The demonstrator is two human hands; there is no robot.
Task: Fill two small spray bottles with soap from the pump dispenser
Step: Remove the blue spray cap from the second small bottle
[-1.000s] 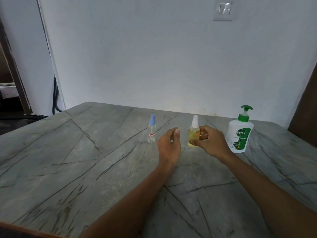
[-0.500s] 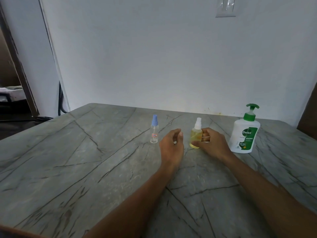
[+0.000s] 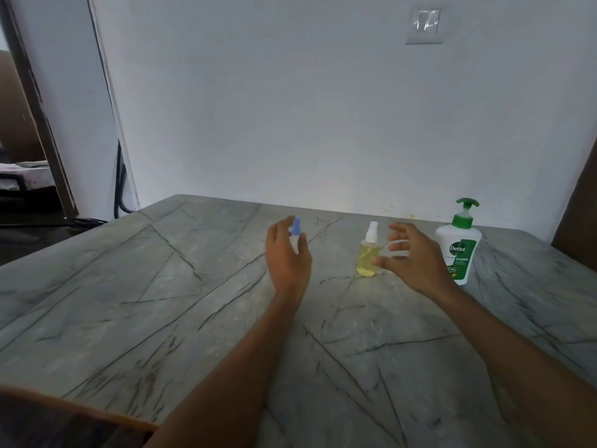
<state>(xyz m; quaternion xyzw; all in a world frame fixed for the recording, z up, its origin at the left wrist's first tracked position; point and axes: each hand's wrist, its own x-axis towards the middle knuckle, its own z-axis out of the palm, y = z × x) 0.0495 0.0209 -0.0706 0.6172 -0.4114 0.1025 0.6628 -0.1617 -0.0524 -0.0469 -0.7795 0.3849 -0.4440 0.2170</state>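
Right hand (image 3: 410, 257) let go of filled yellow bottle (image 3: 367, 253), fingers spread open; left hand (image 3: 286, 257) moved left round blue-capped bottle (image 3: 295, 225), clasp unclear; second fill likely next

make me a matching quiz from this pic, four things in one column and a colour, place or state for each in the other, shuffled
1 blue-capped spray bottle
2 white-capped spray bottle
3 pump dispenser
4 switch plate

a green top
b on the wall
c holds yellow liquid
d partly behind the left hand

Pairs: 1-d, 2-c, 3-a, 4-b
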